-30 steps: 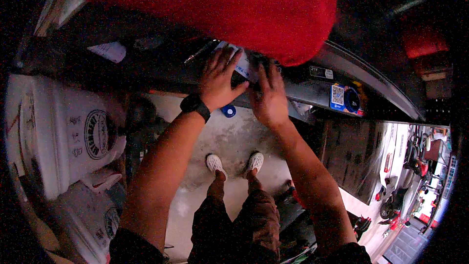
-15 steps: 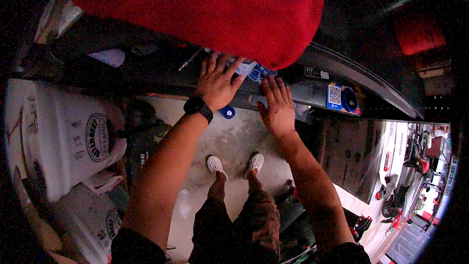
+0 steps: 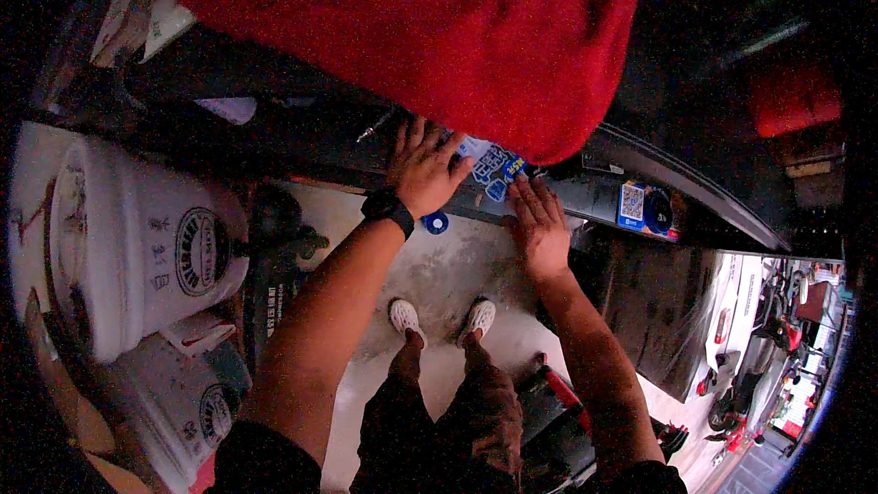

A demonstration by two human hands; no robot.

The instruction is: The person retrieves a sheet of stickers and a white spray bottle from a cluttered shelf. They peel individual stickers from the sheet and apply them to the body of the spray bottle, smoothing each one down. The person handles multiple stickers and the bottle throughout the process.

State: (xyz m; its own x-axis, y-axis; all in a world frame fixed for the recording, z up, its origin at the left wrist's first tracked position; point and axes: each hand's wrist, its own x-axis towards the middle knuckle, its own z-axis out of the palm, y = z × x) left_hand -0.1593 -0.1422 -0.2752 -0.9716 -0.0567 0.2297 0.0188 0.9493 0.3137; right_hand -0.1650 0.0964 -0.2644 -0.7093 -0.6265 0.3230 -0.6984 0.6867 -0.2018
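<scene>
My left hand (image 3: 427, 169) lies with fingers stretched and apart on the dark ledge (image 3: 320, 148), next to a blue-and-white printed sheet or packet (image 3: 491, 165). My right hand (image 3: 541, 230) is at the front edge of that ledge, fingers extended, their tips by the sheet's right end. Neither hand grips anything. A large red cloth (image 3: 412, 27) hangs over the far side and hides part of the sheet and the tips of some left fingers. Left of my left hand is a thin metal piece (image 3: 373, 131), perhaps a tool bit.
A blue ring-shaped roll (image 3: 435, 222) is on the floor below the ledge. White buckets (image 3: 137, 247) stand at left. On the ledge's right sit a blue card with a square code (image 3: 632, 205) and a round dark item (image 3: 657, 210). A large brown box (image 3: 654, 311) stands at right.
The view has shifted slightly. My right hand has drawn back toward me along the sheet, and more of the blue-and-white print shows between my hands. My left hand stays flat beside it.
</scene>
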